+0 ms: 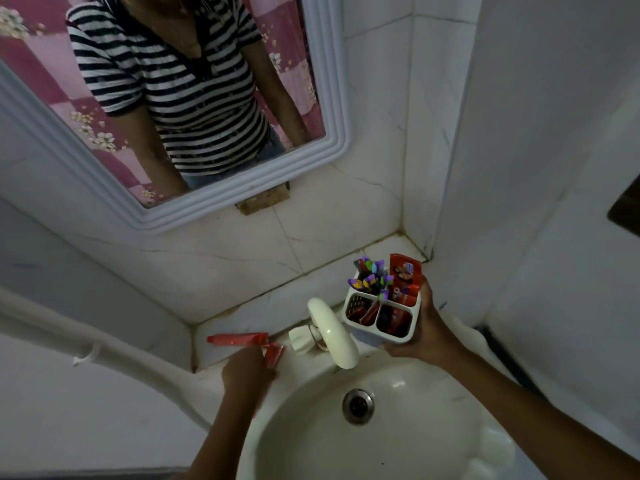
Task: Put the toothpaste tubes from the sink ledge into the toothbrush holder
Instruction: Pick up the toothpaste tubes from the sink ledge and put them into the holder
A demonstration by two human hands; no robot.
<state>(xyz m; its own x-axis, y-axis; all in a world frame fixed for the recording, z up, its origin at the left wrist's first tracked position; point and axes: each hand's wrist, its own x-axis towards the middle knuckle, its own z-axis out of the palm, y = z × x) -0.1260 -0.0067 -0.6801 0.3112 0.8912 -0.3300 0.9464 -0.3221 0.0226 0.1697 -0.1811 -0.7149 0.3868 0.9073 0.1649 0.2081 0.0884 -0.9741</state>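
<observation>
The right hand (420,327) is gripping the white toothbrush holder (379,315) and holding it tilted above the sink rim (460,344), just beside the faucet (332,332). The holder is already carrying several red tubes in its front compartments, a taller red tube (405,271) at the back, and a cluster of toothbrushes (369,277) with purple, green and red heads.

The left hand (247,370) is reaching down at the tiled sink ledge (221,329), fingers curling over 1 red toothpaste tube (274,355); it seems to be pinching it, though blur is hiding the contact. Another red tube (237,338) is lying flat on the ledge just behind.

So the task is looking partway done, with at least 2 tubes remaining. The next move is calling for a firm grasp, a lift across the faucet, and dropping the tube end-first into a free compartment.

The labels are showing white lettering on red, too small to be read
</observation>
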